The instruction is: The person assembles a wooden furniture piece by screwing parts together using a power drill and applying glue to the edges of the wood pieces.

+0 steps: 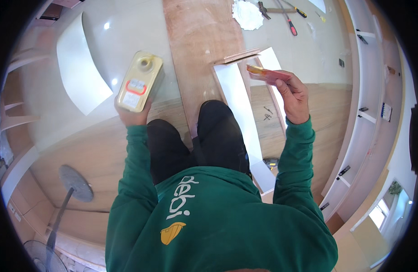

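Note:
My left hand (133, 117) is wrapped around the lower end of a pale yellow rectangular can (137, 86). The can is tilted, with a round opening at its far end and a label on its face; most of my left fingers are hidden behind it. On the right, my right hand (296, 97) pinches a flat reddish spreader (273, 75) between thumb and fingers. Yellow-orange smears of what looks like glue coat the spreader's left tip. It is held above a long white-faced panel frame (238, 88) lying on the floor, apart from it.
A brown wooden board (197, 41) lies ahead of my knees. Beyond the frame are a white crumpled heap (247, 14), a hammer (264, 10) and a red-handled screwdriver (292, 27). A curved white sheet (77, 63) lies left. Cabinet framing (354, 113) stands right; a pedestal fan's base (76, 183) is behind left.

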A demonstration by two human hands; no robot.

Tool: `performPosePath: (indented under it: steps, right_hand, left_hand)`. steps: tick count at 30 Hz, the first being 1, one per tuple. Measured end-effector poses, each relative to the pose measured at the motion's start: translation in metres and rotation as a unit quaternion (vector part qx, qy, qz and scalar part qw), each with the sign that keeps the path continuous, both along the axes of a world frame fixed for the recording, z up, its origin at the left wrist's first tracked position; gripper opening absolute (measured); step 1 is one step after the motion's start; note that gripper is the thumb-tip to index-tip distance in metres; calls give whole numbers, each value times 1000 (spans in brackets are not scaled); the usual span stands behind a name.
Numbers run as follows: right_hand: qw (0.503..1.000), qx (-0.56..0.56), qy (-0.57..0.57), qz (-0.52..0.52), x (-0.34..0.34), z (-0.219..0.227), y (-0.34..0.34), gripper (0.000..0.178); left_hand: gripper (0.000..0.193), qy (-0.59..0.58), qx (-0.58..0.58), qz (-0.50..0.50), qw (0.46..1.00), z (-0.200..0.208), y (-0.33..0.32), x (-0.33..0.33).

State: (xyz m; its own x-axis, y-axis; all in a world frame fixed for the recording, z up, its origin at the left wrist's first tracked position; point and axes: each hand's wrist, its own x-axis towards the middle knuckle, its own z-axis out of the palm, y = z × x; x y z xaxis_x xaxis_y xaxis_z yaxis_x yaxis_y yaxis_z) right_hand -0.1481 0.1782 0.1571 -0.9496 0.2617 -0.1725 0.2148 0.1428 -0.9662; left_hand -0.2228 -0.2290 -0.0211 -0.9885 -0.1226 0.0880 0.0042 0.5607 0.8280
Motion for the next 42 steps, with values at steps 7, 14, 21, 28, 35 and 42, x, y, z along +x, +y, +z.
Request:
performPosePath:
  steps: [7, 14, 21, 28, 35, 42]
  right_hand:
    - [926, 333, 34, 176, -56, -1, 37, 25]
    - [895, 360, 27, 260, -83, -7, 41, 26]
    - [879, 376, 41, 289, -90, -14, 54, 24]
    - [856, 397, 79, 321, -89, -26, 52, 20]
    - [854, 398, 92, 323, -86, -28, 52, 18]
    - [822, 456, 100, 327, -86, -33, 40, 21]
  left_hand:
    - [88, -138, 160, 122, 970, -4, 10, 34]
    - [53, -443, 472, 13, 762, 41, 174, 47]
    - [69, -487, 551, -10, 678, 37, 246, 1]
    - [49, -423, 608, -41, 671, 22, 248, 2]
    - [40, -407, 624, -35, 666, 23, 250, 11]
    - [41, -412, 628, -33, 659, 26, 249, 8]
